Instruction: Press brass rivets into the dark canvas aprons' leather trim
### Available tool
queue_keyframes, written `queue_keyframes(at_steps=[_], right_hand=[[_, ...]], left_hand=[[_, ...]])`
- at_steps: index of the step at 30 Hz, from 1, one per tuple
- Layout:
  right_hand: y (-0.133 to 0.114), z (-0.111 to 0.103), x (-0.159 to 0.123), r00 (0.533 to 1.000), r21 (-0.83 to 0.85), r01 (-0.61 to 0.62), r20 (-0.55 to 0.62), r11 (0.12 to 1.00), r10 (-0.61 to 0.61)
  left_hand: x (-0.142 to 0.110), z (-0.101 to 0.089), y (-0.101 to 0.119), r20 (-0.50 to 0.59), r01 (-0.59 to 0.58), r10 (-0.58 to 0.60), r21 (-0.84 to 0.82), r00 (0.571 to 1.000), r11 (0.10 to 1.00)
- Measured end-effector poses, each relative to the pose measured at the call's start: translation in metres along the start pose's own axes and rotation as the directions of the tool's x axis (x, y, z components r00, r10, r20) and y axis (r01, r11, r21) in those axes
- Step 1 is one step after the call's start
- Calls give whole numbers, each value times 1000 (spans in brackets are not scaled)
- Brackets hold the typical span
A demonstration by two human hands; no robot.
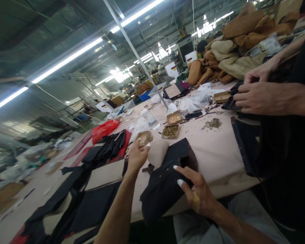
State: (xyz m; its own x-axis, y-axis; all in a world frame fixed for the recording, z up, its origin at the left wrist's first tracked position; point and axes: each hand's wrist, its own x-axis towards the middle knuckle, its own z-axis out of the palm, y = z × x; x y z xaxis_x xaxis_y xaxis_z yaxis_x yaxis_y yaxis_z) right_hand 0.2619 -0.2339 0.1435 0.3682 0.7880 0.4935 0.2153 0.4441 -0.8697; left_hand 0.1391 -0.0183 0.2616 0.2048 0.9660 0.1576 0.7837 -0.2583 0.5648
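Note:
My left hand [136, 156] is raised over the pink table [218, 149], its fingers pinched together beside a small open cardboard box [143, 137]; what the fingertips pinch is too small to see. My right hand [196, 193] grips the near edge of a dark fabric piece [167, 176] that lies on the table in front of me, thumb on top. Two more open boxes of small brass fittings [172, 125] stand a little farther back.
Another person's hands [256, 91] handle dark fabric at the right. Loose brass fittings [212, 123], plastic bags [193, 100], a stack of black pieces on red [112, 144] and a red bag [104, 129] lie on the table. Tan garments [234, 51] pile up behind.

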Motion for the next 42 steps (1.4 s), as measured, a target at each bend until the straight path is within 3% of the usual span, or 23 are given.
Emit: queue_keyframes(at_steps=[2, 4, 6, 9, 11, 14, 17, 21, 24, 28, 31, 35, 38, 42], right_hand=[[2, 9, 1, 999, 7, 28, 30, 1000, -28], [5, 20, -3, 995, 41, 60, 78, 997, -63], [9, 31, -10, 992, 65, 68, 100, 996, -74], [16, 44, -23, 996, 33, 39, 82, 999, -42], [19, 49, -30, 997, 10, 33, 74, 999, -34], [18, 55, -35, 994, 31, 75, 83, 997, -78], [13, 54, -41, 983, 83, 131, 118, 988, -140], [23, 33, -57, 964, 82, 172, 190, 982, -185], [57, 10, -57, 941, 4, 186, 287, 983, -179], [116, -7, -31, 882, -246, 284, 445, 927, -153], [137, -5, -16, 870, -306, 305, 474, 902, -134], [127, 1, -24, 881, -212, 312, 429, 926, -199], [118, 0, -42, 890, -192, 259, 429, 947, -157], [110, -20, -51, 930, -239, 105, 366, 965, -11]], left_hand=[[-33, 10, 8, 136, -202, 183, 143, 974, 969], [-61, 22, 24, 291, -348, 258, 320, 921, 881], [-77, 36, 42, 453, -427, 198, 487, 869, 762], [-78, 57, 59, 677, -575, 75, 555, 732, 601], [-74, 67, 61, 756, -642, 5, 551, 654, 533], [-71, 76, 57, 800, -690, -37, 539, 599, 483], [-75, 71, 48, 783, -691, 13, 541, 622, 480], [-80, 36, 34, 645, -581, 79, 621, 760, 526], [-80, 1, 28, 477, -457, 121, 692, 871, 559], [-74, -33, 27, 277, -349, 212, 724, 937, 596], [-64, -42, 28, 92, -240, 255, 727, 963, 643], [-45, -41, 28, -99, -130, 284, 716, 954, 686], [-32, -29, 27, -162, -100, 290, 693, 943, 714], [-18, -3, 27, -148, -124, 299, 678, 943, 725]])
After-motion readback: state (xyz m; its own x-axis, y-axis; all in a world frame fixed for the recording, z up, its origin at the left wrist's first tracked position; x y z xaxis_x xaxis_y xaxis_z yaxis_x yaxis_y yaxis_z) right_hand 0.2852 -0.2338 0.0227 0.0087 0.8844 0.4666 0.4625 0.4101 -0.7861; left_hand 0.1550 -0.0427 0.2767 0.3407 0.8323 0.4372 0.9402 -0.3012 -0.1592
